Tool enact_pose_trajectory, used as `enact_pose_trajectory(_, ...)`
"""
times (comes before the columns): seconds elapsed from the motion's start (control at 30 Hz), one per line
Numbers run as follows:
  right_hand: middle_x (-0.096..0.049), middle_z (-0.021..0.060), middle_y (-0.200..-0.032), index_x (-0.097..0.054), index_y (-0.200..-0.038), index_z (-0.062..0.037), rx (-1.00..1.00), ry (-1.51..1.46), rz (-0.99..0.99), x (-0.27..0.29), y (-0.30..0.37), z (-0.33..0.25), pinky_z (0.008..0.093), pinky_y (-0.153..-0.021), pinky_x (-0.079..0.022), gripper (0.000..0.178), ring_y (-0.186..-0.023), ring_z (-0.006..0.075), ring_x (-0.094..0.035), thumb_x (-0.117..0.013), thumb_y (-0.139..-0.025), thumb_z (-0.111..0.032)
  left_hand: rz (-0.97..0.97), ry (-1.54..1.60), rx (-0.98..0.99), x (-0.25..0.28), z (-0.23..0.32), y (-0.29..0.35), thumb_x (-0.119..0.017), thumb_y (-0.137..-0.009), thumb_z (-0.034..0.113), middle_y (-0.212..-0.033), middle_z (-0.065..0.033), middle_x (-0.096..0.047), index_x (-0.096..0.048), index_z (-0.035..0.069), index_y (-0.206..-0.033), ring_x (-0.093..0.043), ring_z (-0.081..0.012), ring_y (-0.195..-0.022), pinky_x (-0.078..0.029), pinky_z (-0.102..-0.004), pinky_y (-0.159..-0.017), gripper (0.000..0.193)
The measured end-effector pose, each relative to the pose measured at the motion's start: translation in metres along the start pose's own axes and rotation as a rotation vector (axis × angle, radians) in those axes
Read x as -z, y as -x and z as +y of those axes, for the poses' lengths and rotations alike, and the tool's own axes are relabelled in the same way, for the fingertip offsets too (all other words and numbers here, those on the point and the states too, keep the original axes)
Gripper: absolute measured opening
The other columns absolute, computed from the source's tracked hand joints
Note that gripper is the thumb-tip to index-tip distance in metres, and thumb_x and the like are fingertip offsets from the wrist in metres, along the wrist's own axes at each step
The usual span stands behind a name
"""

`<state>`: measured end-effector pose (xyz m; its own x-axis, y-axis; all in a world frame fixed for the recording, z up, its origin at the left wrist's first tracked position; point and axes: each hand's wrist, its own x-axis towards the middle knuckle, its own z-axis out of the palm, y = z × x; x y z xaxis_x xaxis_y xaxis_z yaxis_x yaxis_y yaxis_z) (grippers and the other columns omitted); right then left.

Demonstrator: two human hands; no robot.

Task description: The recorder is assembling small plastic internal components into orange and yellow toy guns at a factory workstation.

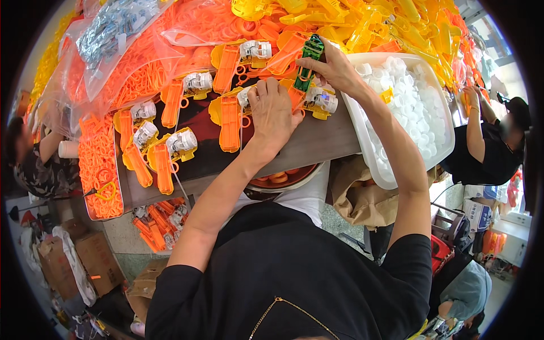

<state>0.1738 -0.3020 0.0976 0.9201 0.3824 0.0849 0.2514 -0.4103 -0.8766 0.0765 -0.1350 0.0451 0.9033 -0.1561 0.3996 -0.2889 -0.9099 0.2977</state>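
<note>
My right hand (338,71) is closed round a slim green and black hand tool (309,61), whose exact kind I cannot make out. Its lower end meets a half-built toy gun (322,100) with an orange grip, a yellow shell and a white mechanism. My left hand (274,115) is bent over that gun's orange grip, thumb against it, and hides part of it. Just left of this hand lies another half-built toy gun (229,123). Several more stand in rows to the left, among them one toy gun (163,168) near the table edge.
A white bin (374,173) of translucent caps stands at the right. Orange rings fill a tray (120,198) at the left, with yellow-handled scissors (105,191) on top. Orange and yellow parts (362,25) are heaped behind. Other people work at both sides.
</note>
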Motion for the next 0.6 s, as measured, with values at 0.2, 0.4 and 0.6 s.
enact_pose_trajectory(0.2, -0.06, 0.0, -0.07, -0.055, -0.103, -0.0026, -0.043, -0.01, 0.002, -0.003, 0.002, -0.004, 0.0225, -0.045, -0.043, 0.032, -0.051, 0.0057, -0.052, -0.073, -0.092, -0.026, 0.04, 0.012, -0.01, 0.003, -0.005, 0.007, -0.084, -0.066, 0.03, -0.108, -0.011, -0.051, -0.066, 0.0, -0.094, -0.046, -0.0286, -0.105, -0.032, -0.0433, -0.094, 0.045)
enact_pose_trajectory(0.4, -0.061, -0.001, -0.071, -0.055, -0.099, -0.0061, -0.013, -0.112, 0.132, -0.008, 0.015, -0.028, 0.02, -0.045, -0.038, 0.027, -0.051, 0.0035, -0.048, -0.071, -0.094, -0.027, 0.251, 0.001, 0.167, 0.037, -0.034, 0.063, -0.081, -0.075, 0.033, -0.122, -0.0103, -0.051, -0.06, 0.006, -0.116, -0.046, -0.0296, -0.114, -0.029, -0.0476, -0.1, 0.053)
enact_pose_trajectory(0.6, -0.065, -0.0002, -0.081, -0.057, -0.098, -0.0067, 0.072, -0.271, -0.09, -0.064, -0.016, -0.053, 0.0206, -0.049, -0.043, 0.03, -0.064, 0.0038, -0.054, -0.069, -0.095, -0.034, 0.225, -0.051, 0.344, 0.035, -0.066, 0.08, -0.08, -0.074, 0.04, -0.112, -0.0125, -0.053, -0.055, 0.005, -0.116, -0.048, -0.0302, -0.108, -0.031, -0.0467, -0.096, 0.06)
